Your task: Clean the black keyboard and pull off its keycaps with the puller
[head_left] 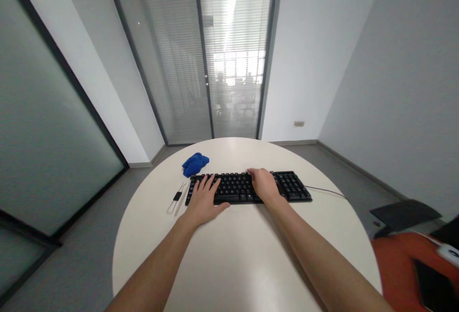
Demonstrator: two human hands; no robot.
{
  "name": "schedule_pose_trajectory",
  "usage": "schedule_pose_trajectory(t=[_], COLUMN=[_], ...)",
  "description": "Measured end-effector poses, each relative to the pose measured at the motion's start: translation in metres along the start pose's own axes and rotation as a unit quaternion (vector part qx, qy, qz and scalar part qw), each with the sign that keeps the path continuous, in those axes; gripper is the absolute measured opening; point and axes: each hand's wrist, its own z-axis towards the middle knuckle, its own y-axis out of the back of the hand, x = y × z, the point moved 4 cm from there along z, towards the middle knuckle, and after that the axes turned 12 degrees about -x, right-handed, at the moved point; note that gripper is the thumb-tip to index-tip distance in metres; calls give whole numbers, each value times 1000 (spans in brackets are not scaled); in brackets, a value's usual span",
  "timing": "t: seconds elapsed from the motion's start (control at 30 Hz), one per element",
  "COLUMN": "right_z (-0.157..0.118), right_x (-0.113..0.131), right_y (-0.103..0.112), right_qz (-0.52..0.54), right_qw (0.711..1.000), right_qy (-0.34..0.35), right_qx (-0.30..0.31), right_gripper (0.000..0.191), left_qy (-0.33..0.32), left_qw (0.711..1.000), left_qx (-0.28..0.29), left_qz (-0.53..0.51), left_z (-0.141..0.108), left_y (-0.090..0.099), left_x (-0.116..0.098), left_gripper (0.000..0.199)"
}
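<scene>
A black keyboard (234, 189) with a number pad lies flat across the round white table. My left hand (204, 202) rests on its left end, palm down, fingers spread over the keys and thumb out past the near edge. Over the keys right of the middle is my right hand (264, 183), its fingers curled in; its fingertips are by the far edge, and whatever they may hold is hidden. Left of the keyboard lie a wire tool with a black middle (177, 196) and a thin light stick (182, 200). A crumpled blue cloth (195, 164) sits behind the keyboard's left end.
The white table (229, 259) has a curved rim. A cable (324, 189) runs from the keyboard over the right side. At the lower right stands an orange chair (398, 259) with a dark flat object (435, 285) and a white object (449, 253) on it.
</scene>
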Motion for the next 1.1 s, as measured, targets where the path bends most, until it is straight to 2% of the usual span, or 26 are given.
schedule_pose_trajectory(t=[0.13,0.3,0.43,0.57,0.7,1.1], right_z=[-4,-15,-31,-45,-52,-48], right_x=[16,18,13,7,6,4], right_y=[-3,4,12,21,28,23], right_qz=[36,85,182,261,286,279], right_qw=[999,990,967,942,930,931], right_qy=[36,107,177,210,228,235], right_qx=[1,19,9,20,28,-3], right_gripper=[36,33,34,34,36,36], left_qy=[1,1,0,1,0,1], left_qw=[1000,1000,1000,1000,1000,1000], left_qx=[-2,-1,-2,-2,-4,-3], left_qz=[4,2,-3,-3,-3,-1], left_z=[0,0,0,0,0,0], left_y=[-1,-1,-1,-2,-3,0], left_x=[0,1,1,2,3,1], left_gripper=[86,86,86,87,87,87])
